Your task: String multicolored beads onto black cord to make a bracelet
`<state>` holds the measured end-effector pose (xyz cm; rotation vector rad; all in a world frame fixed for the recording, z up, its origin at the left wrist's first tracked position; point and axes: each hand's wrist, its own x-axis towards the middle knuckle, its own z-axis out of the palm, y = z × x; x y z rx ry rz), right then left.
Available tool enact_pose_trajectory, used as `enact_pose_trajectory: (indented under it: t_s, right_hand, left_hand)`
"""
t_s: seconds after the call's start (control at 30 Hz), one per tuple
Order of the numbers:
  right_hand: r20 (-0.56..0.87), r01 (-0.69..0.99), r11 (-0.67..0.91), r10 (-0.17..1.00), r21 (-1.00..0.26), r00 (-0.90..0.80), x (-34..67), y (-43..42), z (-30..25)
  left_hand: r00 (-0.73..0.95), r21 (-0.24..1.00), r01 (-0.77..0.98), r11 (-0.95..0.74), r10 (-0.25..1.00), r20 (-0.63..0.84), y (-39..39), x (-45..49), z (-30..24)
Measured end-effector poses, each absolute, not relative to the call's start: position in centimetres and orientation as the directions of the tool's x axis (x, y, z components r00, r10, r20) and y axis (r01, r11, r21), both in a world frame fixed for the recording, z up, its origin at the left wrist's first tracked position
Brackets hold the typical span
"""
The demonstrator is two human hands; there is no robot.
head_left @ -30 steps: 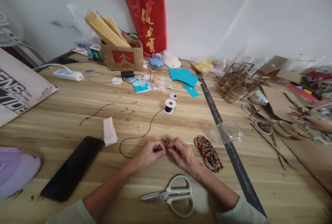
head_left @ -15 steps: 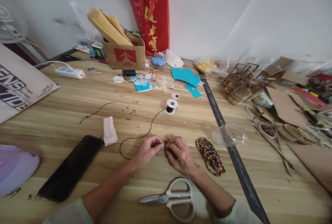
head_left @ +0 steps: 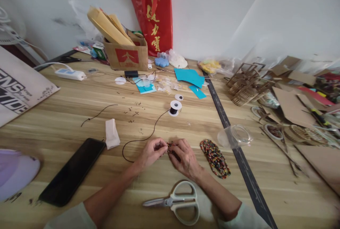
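Observation:
Between my hands lies a small bunch of multicoloured beads (head_left: 169, 144), mostly covered by my fingers. My left hand (head_left: 153, 151) pinches at its left side, thumb and forefinger together. The curled fingers of my right hand (head_left: 183, 156) hold the beads from the right. A black cord (head_left: 154, 124) runs from a white spool (head_left: 175, 108) in a loop down to my left wrist. Right of my right hand rests a coil of bead strings (head_left: 215, 160). Scissors (head_left: 175, 202) with pale handles lie below my hands, blades pointing left.
A black phone (head_left: 73, 172) and a folded white paper (head_left: 112, 133) lie to the left. Clear plastic (head_left: 235, 136) sits at right, near small woven baskets (head_left: 245, 84). A cardboard box (head_left: 127, 57) and red bag (head_left: 156, 20) stand at the back. Short cord scraps (head_left: 134, 112) are scattered mid-table.
The camera view has shifted very slightly. Both hands keep their grip on the beads in nearly the same position.

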<state>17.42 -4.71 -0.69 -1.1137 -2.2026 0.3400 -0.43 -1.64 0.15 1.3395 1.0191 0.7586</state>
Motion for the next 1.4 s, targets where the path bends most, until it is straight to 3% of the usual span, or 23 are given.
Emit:
enact_pose_trajectory:
  t_s: [0.87,1.4]
  right_hand:
    - [0.411,0.690,0.598,0.795,-0.407,-0.446,17.61,-4.86,-0.84]
    - [0.497,0.483,0.630,0.777,-0.608,-0.388,18.22,-4.69,-0.84]
  left_hand:
    - [0.425,0.986,0.127,0.111,0.892,-0.155,-1.62,-0.45,0.24]
    - [0.455,0.987,0.153,0.054,0.883,-0.119,-1.60,-0.53,-0.07]
